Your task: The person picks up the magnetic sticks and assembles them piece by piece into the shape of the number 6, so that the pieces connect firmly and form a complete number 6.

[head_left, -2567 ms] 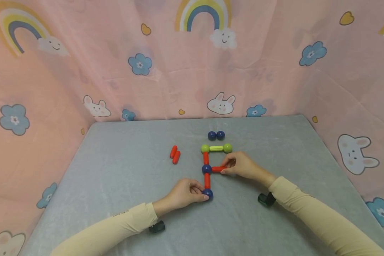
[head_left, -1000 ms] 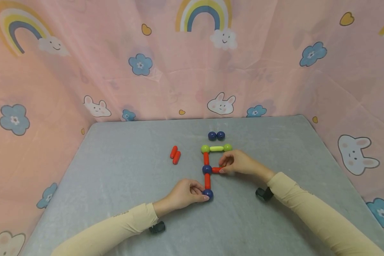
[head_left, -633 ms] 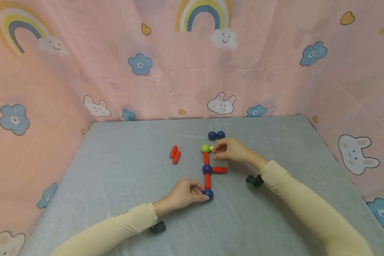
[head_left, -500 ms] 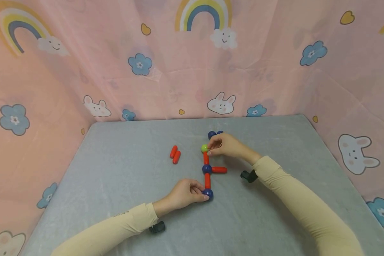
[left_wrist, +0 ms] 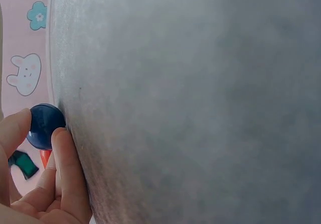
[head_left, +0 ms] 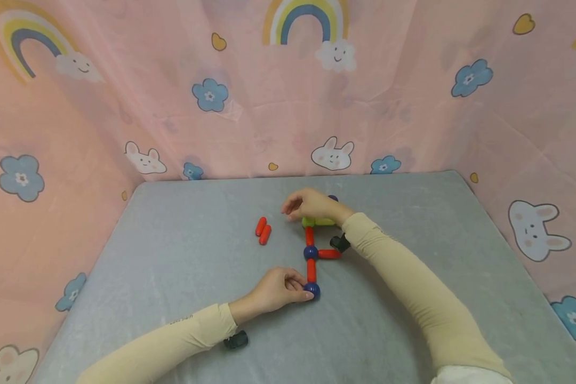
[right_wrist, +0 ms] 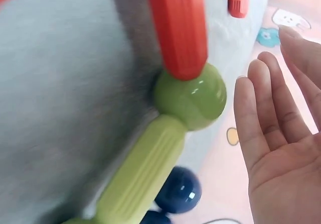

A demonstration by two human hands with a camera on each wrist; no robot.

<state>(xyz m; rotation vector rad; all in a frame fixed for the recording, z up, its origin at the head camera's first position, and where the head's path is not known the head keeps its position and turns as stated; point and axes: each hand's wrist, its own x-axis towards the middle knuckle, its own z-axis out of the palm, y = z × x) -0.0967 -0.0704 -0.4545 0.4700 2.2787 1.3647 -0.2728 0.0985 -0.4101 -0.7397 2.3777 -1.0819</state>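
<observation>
Two blue balls (right_wrist: 179,190) sit beyond the green rod (right_wrist: 143,169), behind the right grip (head_left: 308,205).

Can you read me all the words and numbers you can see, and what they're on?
No text is readable here.
Left sleeve: small dark printing near the cuff, too small and blurred to read.
Pink cloth: pictures only, no words seen.
Blue ball in the left hand: none seen.
</observation>
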